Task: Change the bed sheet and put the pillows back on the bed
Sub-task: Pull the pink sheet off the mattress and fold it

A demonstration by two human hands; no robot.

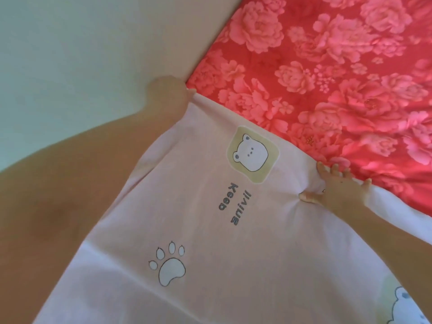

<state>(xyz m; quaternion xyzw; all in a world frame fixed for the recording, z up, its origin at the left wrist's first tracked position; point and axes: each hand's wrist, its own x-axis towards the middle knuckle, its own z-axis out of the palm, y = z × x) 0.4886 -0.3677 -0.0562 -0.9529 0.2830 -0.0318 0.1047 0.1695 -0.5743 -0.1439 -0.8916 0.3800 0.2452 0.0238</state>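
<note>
The pink sheet (210, 230) covers the near part of the bed (211, 54), its front edge running between both hands. The left hand (171, 90) grips that edge at the wall (70, 54) side; the right hand (339, 188) presses it with spread fingers (335, 168). The bare red flowered sheet (339, 78) lies beyond the fingertips, unobstructed.

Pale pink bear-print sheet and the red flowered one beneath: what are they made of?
Pale pink sheet: thin matte woven cloth, likely cotton or a blend; it puckers at the right hand and shows fold creases. Red flowered sheet: printed cloth with slight sheen, perhaps polyester; hard to tell.
</note>
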